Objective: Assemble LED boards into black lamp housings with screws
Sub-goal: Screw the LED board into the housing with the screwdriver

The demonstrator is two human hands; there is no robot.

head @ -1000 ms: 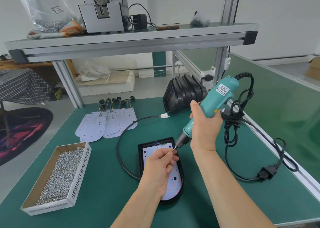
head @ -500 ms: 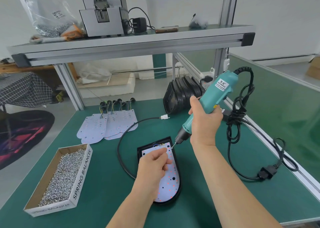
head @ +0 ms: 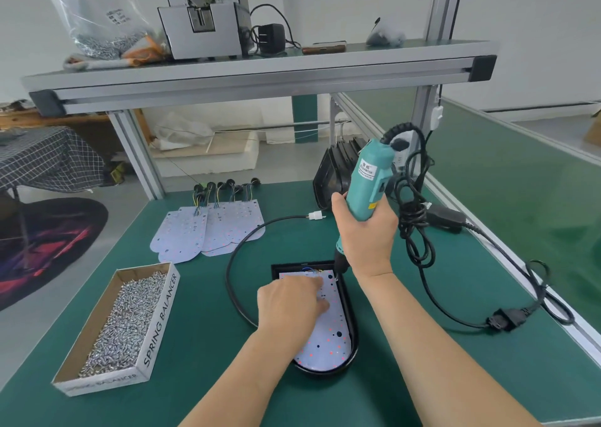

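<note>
My left grip (head: 289, 303) let go of the screw and now lies flat-fingered on the LED board (head: 328, 339) in the black housing (head: 353, 335), near the front edge of the worktop (head: 195, 345). My right grip (head: 366, 235) is clamped on the screwdriver (head: 367, 179), tipped upright over the board's top-right corner. Driving time, I reckon.

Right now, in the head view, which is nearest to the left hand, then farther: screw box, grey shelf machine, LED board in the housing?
1. LED board, under the left hand.
2. Screw box, to its left on the table.
3. Grey machine, on the upper shelf.
</note>
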